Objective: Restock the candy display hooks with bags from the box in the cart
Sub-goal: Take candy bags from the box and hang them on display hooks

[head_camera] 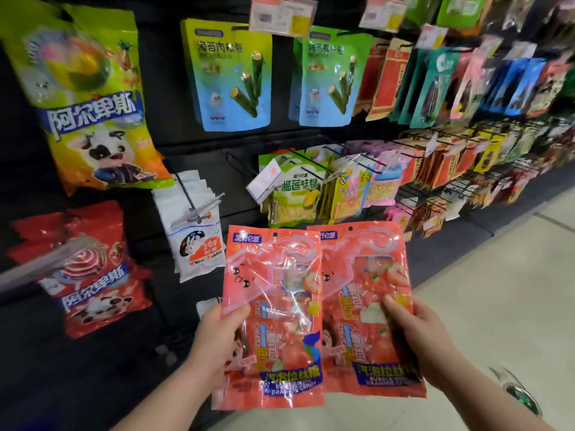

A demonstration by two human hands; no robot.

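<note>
Two pink bubble drawing candy bags stand upright in front of me, one in each grip, side by side, the left bag lapping over the near edge of the right bag. My left grip pinches its bag at the left edge about halfway up, thumb on the front, fingers hidden behind. My right grip is closed the same way on the right bag's outer edge, thumb flat across the front.

Both bags have their long axis vertical, hang holes at the top: the left hang hole and the right hang hole are free and face the display. The hooks lie up and ahead of both grips, so I judge each bag must rise and go forward until its hole meets a prong tip.

Just beyond the bag tops hang the White Rabbit bags to the left and the durian candy bags straight above. Between them a black wire hook looks bare, though I cannot be sure. My left grip is the nearer to it. Higher up hang the seaweed roll bags.
</note>
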